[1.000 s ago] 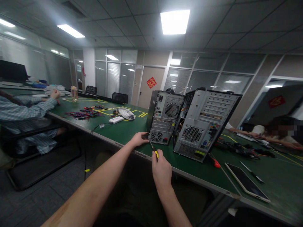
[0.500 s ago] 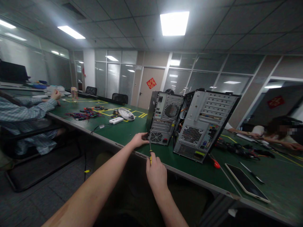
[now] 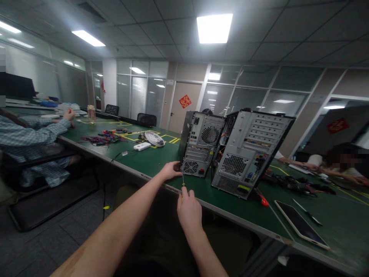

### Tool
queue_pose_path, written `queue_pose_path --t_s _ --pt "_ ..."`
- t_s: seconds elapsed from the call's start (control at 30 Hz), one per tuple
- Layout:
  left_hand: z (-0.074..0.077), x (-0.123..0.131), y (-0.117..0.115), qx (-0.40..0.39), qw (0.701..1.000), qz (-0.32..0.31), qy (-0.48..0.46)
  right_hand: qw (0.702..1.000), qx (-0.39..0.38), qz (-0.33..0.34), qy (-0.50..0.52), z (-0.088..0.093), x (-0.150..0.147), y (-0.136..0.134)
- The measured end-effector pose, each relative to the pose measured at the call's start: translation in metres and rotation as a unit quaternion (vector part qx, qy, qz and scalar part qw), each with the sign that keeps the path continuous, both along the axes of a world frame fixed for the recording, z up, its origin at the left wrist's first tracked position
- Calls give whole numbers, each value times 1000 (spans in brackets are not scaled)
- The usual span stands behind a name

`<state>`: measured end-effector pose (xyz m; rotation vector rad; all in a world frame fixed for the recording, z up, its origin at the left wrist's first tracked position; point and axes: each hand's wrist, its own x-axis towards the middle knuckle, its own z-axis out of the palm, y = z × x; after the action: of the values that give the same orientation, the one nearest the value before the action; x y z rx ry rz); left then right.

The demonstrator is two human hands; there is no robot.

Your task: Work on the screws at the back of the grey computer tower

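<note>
Screwdriver [image 3: 183, 180], gripped in the closed fingers of the right hand [image 3: 189, 211] at lower centre, has swung from a slant to nearly upright, its tip by the bottom left corner of the smaller computer [image 3: 198, 151], just right of the frame's centre. That probably lines it up better for turning. The left hand [image 3: 170, 171] stays at that corner, fingers partly bent; whether they grip anything cannot be told.

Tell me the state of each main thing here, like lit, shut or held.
Smaller tower: standing, back panel facing camera
Larger tower: standing, insides partly exposed
Screwdriver: held in right hand
Left hand: at smaller tower's lower corner
Phone or tablet: flat, screen dark
Monitor: dark
Door: shut
Ceiling light: lit
</note>
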<state>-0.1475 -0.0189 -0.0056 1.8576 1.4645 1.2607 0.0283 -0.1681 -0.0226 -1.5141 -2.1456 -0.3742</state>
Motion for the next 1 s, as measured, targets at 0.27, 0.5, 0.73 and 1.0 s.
queue_pose_path --t_s 0.27,0.5,0.73,1.0 --pt "-3 -1 2 -1 1000 -3 2 990 -69 8 122 11 4 3" --pt "-1 0 1 -1 1000 0 12 969 -42 29 241 14 7 5" --pt "0 0 -1 -1 1000 1 27 977 47 44 204 10 10 6" --pt "0 0 0 3 999 4 32 969 47 80 230 19 7 -3"
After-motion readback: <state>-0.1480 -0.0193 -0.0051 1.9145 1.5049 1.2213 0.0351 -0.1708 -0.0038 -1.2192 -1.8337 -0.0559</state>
